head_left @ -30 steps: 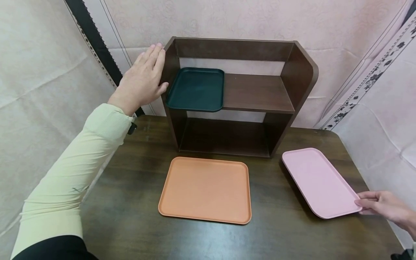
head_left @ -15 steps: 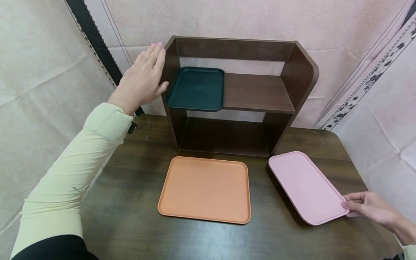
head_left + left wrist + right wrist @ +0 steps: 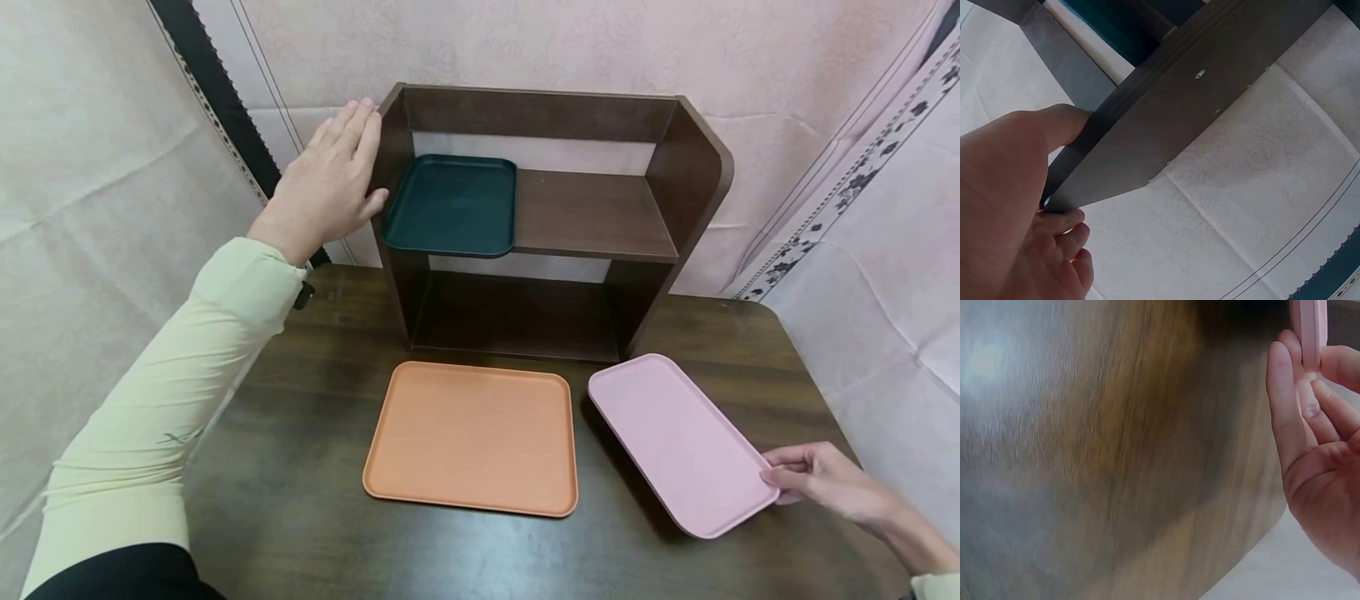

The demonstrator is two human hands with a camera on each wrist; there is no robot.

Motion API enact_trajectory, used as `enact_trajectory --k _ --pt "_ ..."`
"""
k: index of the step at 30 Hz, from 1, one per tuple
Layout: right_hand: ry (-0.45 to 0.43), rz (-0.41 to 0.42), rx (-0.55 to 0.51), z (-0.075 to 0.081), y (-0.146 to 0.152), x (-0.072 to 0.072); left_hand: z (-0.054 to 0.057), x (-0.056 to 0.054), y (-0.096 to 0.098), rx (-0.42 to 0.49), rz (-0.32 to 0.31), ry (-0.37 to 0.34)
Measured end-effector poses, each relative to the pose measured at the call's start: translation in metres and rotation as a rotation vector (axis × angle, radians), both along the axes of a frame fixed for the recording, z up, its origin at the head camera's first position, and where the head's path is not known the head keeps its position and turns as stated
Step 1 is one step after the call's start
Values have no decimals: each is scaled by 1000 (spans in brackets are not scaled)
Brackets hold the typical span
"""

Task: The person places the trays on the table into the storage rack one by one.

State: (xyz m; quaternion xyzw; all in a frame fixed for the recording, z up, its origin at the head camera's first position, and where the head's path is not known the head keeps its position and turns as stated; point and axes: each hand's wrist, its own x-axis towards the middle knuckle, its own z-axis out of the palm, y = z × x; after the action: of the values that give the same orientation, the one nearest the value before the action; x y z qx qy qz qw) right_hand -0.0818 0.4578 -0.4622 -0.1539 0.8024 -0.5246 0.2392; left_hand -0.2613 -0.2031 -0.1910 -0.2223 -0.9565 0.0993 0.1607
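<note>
My left hand (image 3: 322,183) rests against the left side panel of a dark brown two-tier shelf (image 3: 592,212), fingers extended up along it in the head view. In the left wrist view the thumb (image 3: 1063,125) touches the panel's edge. On the upper tier, at its left end, lies a dark green tray (image 3: 453,204). My right hand (image 3: 832,487) pinches the near right corner of a pink tray (image 3: 682,442) between thumb and fingers. That tray is tilted over the table and casts a shadow along its left side. An orange tray (image 3: 472,437) lies flat in front of the shelf.
The dark wooden table (image 3: 292,475) carries the shelf and the orange tray. Pale patterned cloth (image 3: 525,42) hangs behind and on both sides. The table's right edge runs close by my right hand.
My right hand has carried the pink tray leftward and slightly nearer, toward the orange tray. The left hand, the shelf, the green tray and the orange tray stay in place.
</note>
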Motion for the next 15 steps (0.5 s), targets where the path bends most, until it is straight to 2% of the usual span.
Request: enact_trajectory --k 6,15 --pt "13 12 -3 5 -16 1 0 -1 0 12 -2 -10" --pt "7 -27 35 18 -44 0 0 1 0 10 1 -7"
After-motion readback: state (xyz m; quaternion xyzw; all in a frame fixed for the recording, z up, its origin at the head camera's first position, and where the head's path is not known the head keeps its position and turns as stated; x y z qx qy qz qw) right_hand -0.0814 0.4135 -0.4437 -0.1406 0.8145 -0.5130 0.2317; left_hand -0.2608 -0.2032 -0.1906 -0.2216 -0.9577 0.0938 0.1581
